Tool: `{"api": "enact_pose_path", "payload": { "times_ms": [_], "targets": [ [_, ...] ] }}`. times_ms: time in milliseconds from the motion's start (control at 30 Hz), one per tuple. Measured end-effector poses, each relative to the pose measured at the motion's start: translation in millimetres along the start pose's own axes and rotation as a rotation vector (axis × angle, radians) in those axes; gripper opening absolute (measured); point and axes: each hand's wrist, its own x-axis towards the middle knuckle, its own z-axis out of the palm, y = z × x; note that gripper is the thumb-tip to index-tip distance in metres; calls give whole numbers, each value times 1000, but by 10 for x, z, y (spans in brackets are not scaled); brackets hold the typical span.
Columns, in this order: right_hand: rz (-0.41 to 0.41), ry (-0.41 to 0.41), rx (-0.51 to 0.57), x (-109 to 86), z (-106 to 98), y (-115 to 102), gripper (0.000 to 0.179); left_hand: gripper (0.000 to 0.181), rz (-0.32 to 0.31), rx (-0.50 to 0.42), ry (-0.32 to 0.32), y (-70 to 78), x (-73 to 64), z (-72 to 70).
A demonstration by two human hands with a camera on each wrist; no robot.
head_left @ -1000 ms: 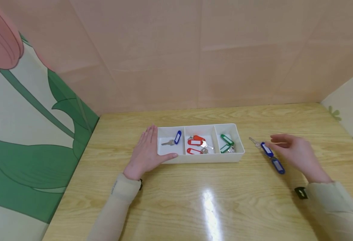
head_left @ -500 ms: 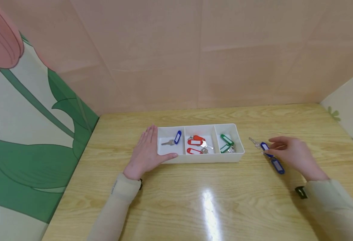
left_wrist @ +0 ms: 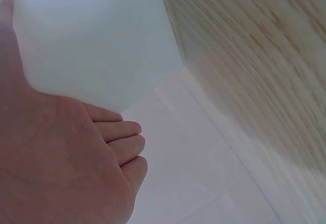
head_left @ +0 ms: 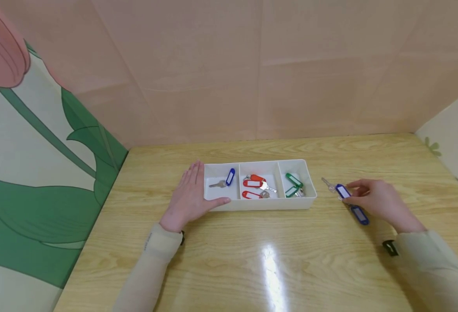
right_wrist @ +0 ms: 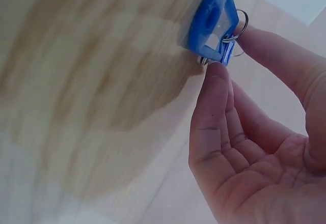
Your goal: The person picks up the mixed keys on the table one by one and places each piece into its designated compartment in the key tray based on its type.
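Observation:
My left hand (head_left: 186, 199) lies flat against the left end of a white three-compartment tray (head_left: 268, 204), its thumb along the front wall. In the left wrist view the straight fingers reach along the tray's end. To the tray's right, my right hand (head_left: 381, 201) pinches a blue key tag (head_left: 343, 190) between thumb and fingertips. A silver key (head_left: 328, 183) extends from near that tag, toward the tray. Close below the pinched tag is a second blue key tag (head_left: 359, 215); a metal ring (right_wrist: 243, 26) shows beside the tags in the right wrist view.
The tray's left compartment holds a blue key tag (head_left: 230, 177) with a key. Several red key tags (head_left: 252, 183) with keys lie in the middle one, and green key tags (head_left: 293, 180) in the right. A pink backdrop (head_left: 252, 86) rises behind the wooden table (head_left: 221, 260).
My right hand has come down a little and its fingers have taken hold of the upper blue key tag, which has shifted slightly left. My left hand has stayed at the tray.

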Motion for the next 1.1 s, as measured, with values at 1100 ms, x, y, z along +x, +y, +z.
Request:
{"api": "enact_pose_path", "payload": {
  "times_ms": [1100],
  "targets": [
    [9, 68, 41, -85, -113, 18, 32, 135, -7, 1, -10, -3, -1, -1]
  ]
}}
